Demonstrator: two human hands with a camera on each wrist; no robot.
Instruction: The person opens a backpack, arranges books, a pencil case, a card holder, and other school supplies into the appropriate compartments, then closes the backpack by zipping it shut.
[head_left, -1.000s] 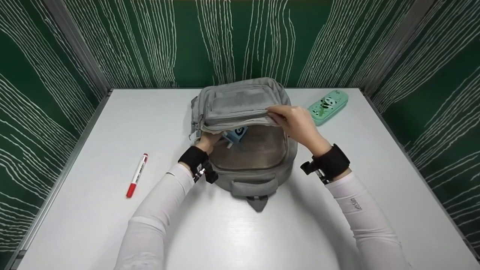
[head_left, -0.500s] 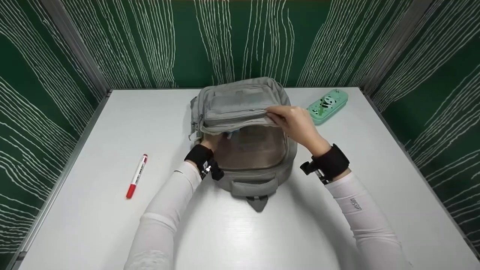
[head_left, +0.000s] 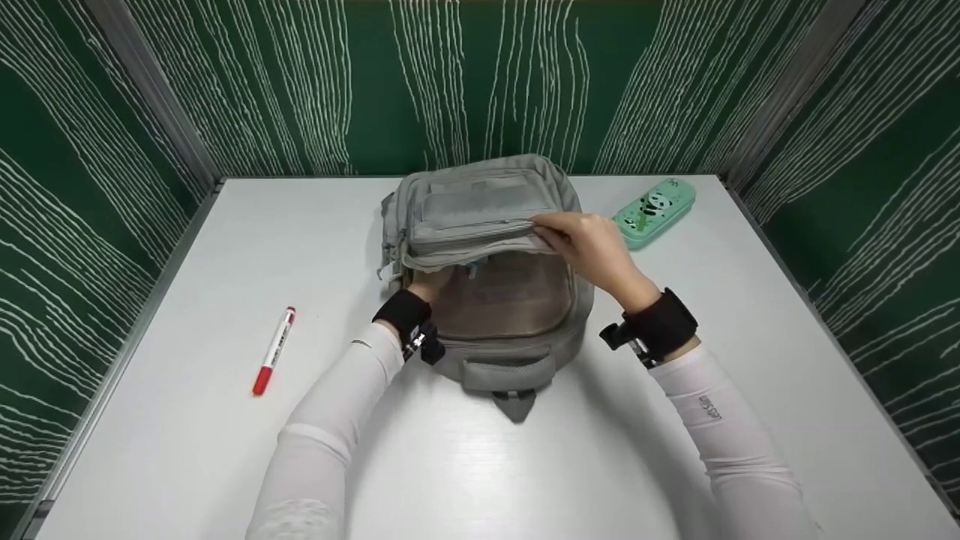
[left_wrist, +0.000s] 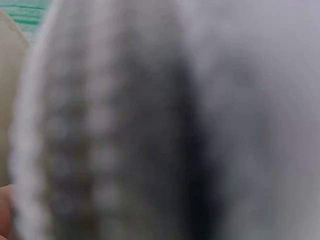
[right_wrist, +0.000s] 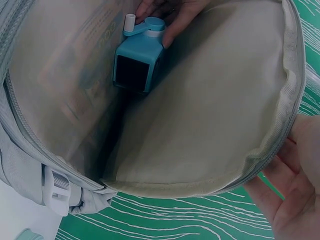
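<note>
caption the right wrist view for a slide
Left hand holds a boxy blue crank sharpener inside a grey fabric backpack; right hand holds its flap up.

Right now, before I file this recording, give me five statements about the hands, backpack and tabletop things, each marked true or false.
1. The right hand holds the backpack open. True.
2. The left hand grips a blue container inside the backpack. True.
3. A marker and a green case lie on the table. True.
4. The blue container stands on the table. False: it is inside the backpack.
5. In the head view, the green case lies left of the marker. False: it lies to the right.
</note>
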